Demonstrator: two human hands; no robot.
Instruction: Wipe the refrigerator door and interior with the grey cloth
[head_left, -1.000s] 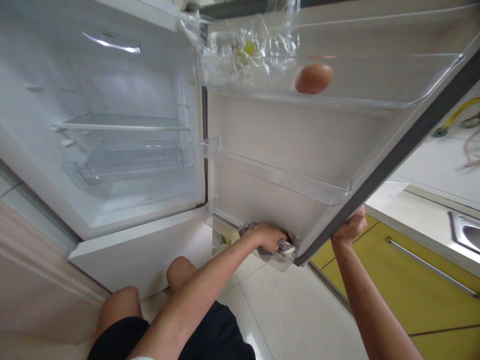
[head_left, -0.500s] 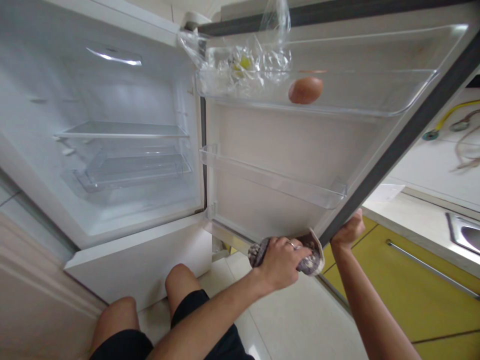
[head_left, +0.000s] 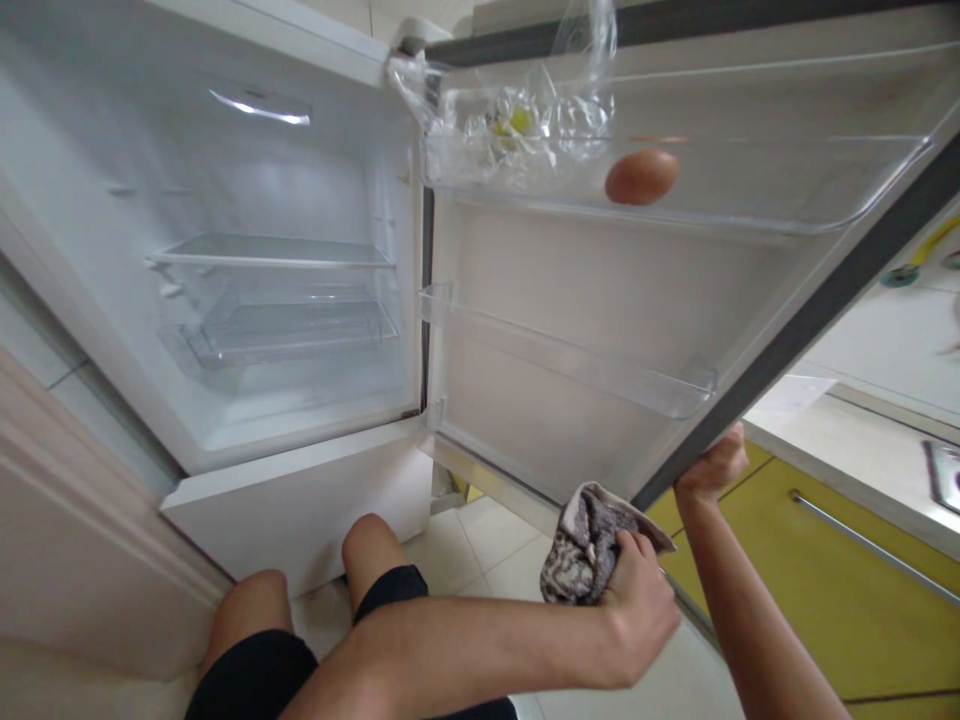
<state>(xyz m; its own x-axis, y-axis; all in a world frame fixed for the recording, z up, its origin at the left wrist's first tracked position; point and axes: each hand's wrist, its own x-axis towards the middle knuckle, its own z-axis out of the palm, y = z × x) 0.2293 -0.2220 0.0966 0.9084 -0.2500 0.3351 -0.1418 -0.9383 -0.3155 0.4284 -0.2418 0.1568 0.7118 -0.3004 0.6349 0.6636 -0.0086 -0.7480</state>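
My left hand (head_left: 641, 605) is closed around a bunched brown-and-white patterned cloth (head_left: 581, 545), just below the lower corner of the open fridge door (head_left: 555, 265). A pale corner of the cloth sticks out to the right near the door's edge; whether it touches is hard to tell. My right hand (head_left: 712, 465) grips the door's outer edge near the bottom, with its fingers partly hidden behind it. On the door's inner side, the clear top shelf (head_left: 757, 215) holds a brown egg (head_left: 642, 177) and a clear plastic bag (head_left: 517, 130) with something yellow-green inside.
A clear lower door shelf (head_left: 570, 360) spans the door. Left of it stands the lit fridge compartment (head_left: 292, 400) with a glass shelf (head_left: 277, 252) and a clear tray (head_left: 292, 330). My knees are below it. Yellow cabinets (head_left: 832, 590) and a counter (head_left: 870, 450) with a sink (head_left: 945, 475) lie right.
My left hand has come down and right, drawing the cloth from the door's lower inner face to below its corner. The view has shifted slightly; my right hand stays on the door edge.
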